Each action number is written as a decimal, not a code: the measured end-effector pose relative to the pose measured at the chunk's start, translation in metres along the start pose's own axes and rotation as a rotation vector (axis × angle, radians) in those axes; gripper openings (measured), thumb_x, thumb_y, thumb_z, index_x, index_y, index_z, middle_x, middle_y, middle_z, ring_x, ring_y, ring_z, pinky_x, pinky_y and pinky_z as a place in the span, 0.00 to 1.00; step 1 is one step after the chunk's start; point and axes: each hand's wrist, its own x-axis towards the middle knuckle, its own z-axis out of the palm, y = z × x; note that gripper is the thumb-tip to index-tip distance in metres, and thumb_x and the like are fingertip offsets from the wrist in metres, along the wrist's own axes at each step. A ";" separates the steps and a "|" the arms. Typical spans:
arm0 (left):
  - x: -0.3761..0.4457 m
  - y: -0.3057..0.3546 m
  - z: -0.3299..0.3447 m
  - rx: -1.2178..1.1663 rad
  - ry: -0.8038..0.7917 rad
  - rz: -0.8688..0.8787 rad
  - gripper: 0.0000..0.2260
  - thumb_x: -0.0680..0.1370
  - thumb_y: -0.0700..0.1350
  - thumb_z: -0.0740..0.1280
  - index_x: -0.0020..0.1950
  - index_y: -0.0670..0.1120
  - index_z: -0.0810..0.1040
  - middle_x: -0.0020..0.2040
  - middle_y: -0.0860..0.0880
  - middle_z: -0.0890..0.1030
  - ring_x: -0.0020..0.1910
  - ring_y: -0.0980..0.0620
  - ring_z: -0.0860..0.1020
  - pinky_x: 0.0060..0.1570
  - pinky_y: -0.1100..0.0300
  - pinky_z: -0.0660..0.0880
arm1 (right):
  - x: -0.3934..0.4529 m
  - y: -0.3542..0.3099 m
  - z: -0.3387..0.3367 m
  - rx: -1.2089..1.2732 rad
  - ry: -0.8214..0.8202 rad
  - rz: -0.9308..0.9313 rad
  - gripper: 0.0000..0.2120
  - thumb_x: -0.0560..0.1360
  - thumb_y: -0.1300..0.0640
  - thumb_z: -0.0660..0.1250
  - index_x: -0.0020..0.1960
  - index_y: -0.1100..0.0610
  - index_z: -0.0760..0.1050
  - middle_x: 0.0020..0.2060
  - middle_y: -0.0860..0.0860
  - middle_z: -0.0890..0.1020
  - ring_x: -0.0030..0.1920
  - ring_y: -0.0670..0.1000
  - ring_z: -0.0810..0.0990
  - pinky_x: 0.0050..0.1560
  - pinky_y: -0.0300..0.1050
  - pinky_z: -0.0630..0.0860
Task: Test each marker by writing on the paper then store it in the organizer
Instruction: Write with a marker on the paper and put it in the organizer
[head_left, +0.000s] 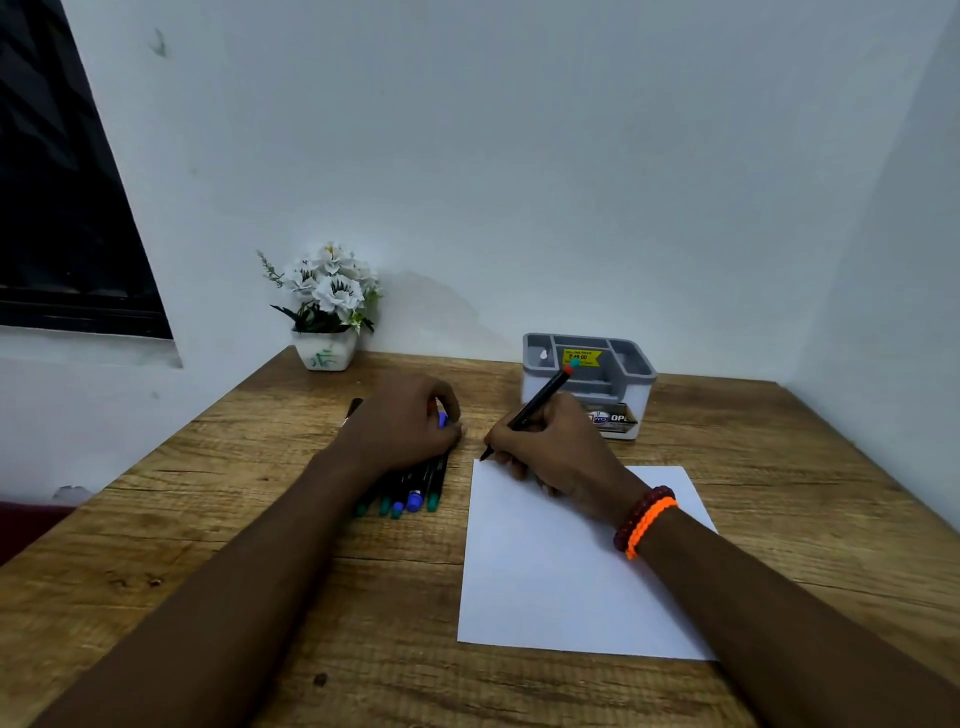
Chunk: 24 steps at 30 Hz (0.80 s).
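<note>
A white sheet of paper (561, 571) lies on the wooden table (260, 545). My right hand (561, 447) holds a black marker (537, 402) in a writing grip, its tip just at the paper's far left corner and its red-and-teal end pointing up. My left hand (410, 421) rests with curled fingers on a row of several black markers (410, 493) with teal and blue ends, and a blue cap (442, 419) shows between its fingers. The grey organizer (587, 379) stands behind my right hand; I see no markers in it.
A small white pot of white artificial flowers (327, 312) stands at the table's back left corner against the wall. One more black marker (354, 408) lies left of my left hand. A dark window (62, 208) is on the left wall.
</note>
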 end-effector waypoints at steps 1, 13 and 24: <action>-0.001 0.004 -0.006 0.000 -0.054 -0.013 0.10 0.71 0.55 0.78 0.49 0.53 0.84 0.39 0.55 0.80 0.38 0.60 0.77 0.35 0.63 0.67 | 0.000 0.000 0.000 0.004 0.007 0.001 0.09 0.75 0.58 0.74 0.43 0.65 0.85 0.28 0.54 0.83 0.21 0.46 0.72 0.22 0.38 0.66; -0.011 0.032 -0.037 -0.027 -0.497 -0.187 0.30 0.60 0.63 0.83 0.56 0.58 0.75 0.47 0.56 0.79 0.43 0.57 0.79 0.37 0.61 0.72 | -0.005 -0.001 0.001 0.006 0.016 -0.045 0.07 0.76 0.61 0.74 0.45 0.65 0.85 0.33 0.54 0.86 0.25 0.43 0.76 0.23 0.34 0.68; -0.012 0.033 -0.038 -0.026 -0.502 -0.176 0.28 0.61 0.64 0.82 0.54 0.58 0.75 0.47 0.57 0.76 0.45 0.57 0.77 0.38 0.60 0.71 | -0.002 0.003 0.004 -0.071 0.002 -0.114 0.06 0.75 0.61 0.74 0.41 0.62 0.86 0.33 0.52 0.87 0.28 0.40 0.79 0.31 0.33 0.71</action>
